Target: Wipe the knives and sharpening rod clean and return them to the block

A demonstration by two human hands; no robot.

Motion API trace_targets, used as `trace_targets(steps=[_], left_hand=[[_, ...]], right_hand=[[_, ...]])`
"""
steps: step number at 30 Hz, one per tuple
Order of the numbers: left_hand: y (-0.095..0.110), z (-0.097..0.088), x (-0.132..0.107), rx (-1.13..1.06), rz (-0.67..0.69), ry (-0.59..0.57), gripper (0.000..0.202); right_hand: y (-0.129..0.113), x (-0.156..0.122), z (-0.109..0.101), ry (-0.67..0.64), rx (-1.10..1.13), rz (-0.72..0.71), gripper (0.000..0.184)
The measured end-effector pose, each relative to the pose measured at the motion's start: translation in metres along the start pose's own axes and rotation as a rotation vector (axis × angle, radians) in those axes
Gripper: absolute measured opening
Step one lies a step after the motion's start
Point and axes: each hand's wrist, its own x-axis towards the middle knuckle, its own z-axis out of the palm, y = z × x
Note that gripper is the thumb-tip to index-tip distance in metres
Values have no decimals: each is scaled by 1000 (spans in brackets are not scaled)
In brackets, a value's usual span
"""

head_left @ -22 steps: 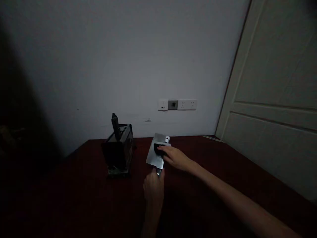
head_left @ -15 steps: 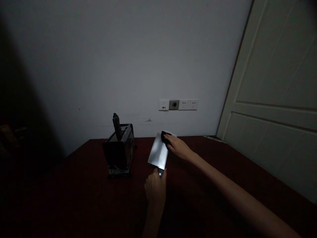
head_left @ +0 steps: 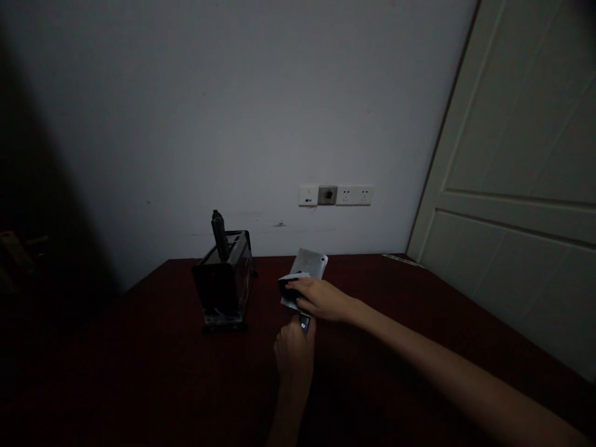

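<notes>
Cleaver [head_left: 311,263] lies at the middle of the scene, over the far half of the dark red tabletop [head_left: 372,279], its handle toward the near side and its broad metal blade pointing away. A small hole shows in the blade's far right corner. Whether the blade touches the tabletop or is held just above it cannot be told.

The left hand [head_left: 294,351] comes from the near side with its fingers curled tightly around the handle. The right hand [head_left: 326,300] reaches in from the right, its fingers closed on a black-and-white pad [head_left: 287,289] that covers the near part of the blade; their grip underneath is hidden.

To the left, well apart from both hands, stands a dark slotted holder [head_left: 218,292], with a black handle [head_left: 219,236] sticking up out of its top. On the far wall [head_left: 261,124] is a row of sockets [head_left: 354,195], and a pale panelled door [head_left: 516,155] stands on the right.
</notes>
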Motion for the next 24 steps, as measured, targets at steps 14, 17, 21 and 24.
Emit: trace_targets(steps=[14, 17, 21, 24], left_hand=[[-2, 3, 0, 2, -2, 38, 31], [-3, 5, 0, -21, 9, 47, 27], [-3, 8, 5, -165, 57, 98, 28], [-4, 8, 13, -390, 81, 98, 35]], right_hand=[[7, -8, 2, 2, 126, 18, 41], [-7, -15, 2, 23, 244, 15, 34], [-8, -20, -10, 222, 417, 154, 17], [2, -20, -27, 509, 558, 340, 28]])
